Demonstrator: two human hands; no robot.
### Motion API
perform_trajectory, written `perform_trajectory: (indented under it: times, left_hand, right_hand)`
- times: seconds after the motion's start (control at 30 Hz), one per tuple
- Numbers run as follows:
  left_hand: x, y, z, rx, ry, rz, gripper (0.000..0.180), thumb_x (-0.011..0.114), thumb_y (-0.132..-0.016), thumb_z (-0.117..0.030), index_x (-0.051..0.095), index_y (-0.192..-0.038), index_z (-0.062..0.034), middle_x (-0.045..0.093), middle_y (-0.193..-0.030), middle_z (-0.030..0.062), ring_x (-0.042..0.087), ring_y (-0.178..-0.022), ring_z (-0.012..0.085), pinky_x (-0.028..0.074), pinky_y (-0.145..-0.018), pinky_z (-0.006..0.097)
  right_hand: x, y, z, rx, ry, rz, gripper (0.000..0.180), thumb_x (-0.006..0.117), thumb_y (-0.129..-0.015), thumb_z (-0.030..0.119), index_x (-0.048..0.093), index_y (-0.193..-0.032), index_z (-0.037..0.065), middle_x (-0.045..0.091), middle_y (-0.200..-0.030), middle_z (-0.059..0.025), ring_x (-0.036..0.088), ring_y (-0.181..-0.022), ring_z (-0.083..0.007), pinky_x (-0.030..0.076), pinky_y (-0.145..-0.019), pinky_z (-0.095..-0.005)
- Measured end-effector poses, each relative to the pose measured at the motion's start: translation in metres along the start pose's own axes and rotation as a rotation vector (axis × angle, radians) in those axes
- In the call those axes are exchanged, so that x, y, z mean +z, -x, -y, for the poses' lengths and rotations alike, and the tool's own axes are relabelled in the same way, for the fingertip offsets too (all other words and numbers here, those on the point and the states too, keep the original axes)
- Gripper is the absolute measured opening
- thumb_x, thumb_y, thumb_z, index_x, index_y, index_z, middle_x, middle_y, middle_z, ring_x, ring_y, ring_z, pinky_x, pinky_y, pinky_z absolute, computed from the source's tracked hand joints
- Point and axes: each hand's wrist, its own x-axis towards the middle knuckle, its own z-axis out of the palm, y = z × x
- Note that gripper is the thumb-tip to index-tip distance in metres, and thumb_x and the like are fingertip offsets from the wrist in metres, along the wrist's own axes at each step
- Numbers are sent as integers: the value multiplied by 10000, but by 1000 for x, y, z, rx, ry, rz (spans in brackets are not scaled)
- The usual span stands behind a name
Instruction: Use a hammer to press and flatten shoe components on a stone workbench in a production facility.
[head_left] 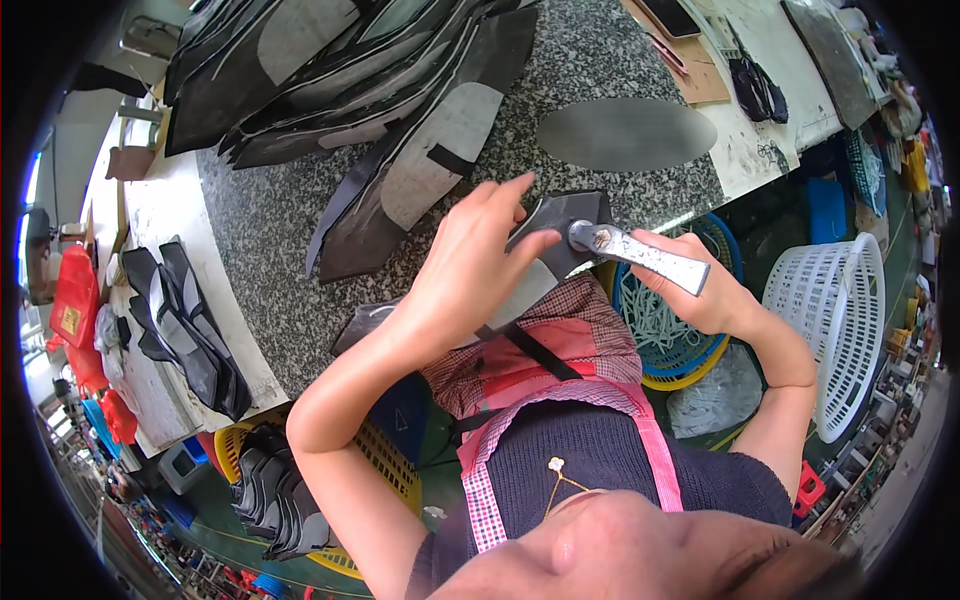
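Observation:
My right hand (695, 295) is wrapped round the pale, worn handle of a hammer (650, 262). The rounded metal head rests over, or just above, a dark flat piece (578, 212) at the table's near edge; contact cannot be told. Beside the hammer head, my left hand (470, 260) reaches across this piece with thumb and fingers apart. Its palm side is hidden. A grey panel (530, 290) shows under the left hand, toward my apron. Further left lies another dark piece (425, 165) with a grey patch and a black strip.
A large stack of dark cut pieces (330, 75) covers the back left of the speckled tabletop (255, 260). More pieces (185, 325) lie at far left. By my right arm stand a basket of pale strips (670, 320) and a white basket (830, 320). A phone (670, 17) lies at back right.

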Motion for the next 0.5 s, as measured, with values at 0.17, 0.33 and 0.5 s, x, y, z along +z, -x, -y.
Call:
perform_trajectory:
  times: [0.17,0.33,0.5]
  left_hand:
    - [-3,-27,-2,-89,79,71,159,729,-838,-90,732,-954,19,648,-748,107,634,-778,206,506,-709,319]
    - [1,-28,7,107,-75,34,122,735,-799,-48,727,-910,2,646,-751,101,615,-739,210,489,-665,335]
    - [2,-31,9,153,-79,59,116,735,-785,-36,721,-894,1,649,-764,95,611,-733,211,485,-658,337]
  right_hand:
    - [4,0,-15,-419,-26,-180,192,584,-944,138,588,-1014,-41,603,-763,-236,589,-726,-442,461,-574,-403]
    - [-2,0,-15,-396,-50,-101,187,585,-950,144,581,-1001,-36,600,-762,-233,590,-749,-442,469,-591,-411]
    - [-11,2,-8,-247,-14,-8,268,634,-927,168,591,-1133,1,627,-940,-181,560,-824,-366,444,-727,-387]
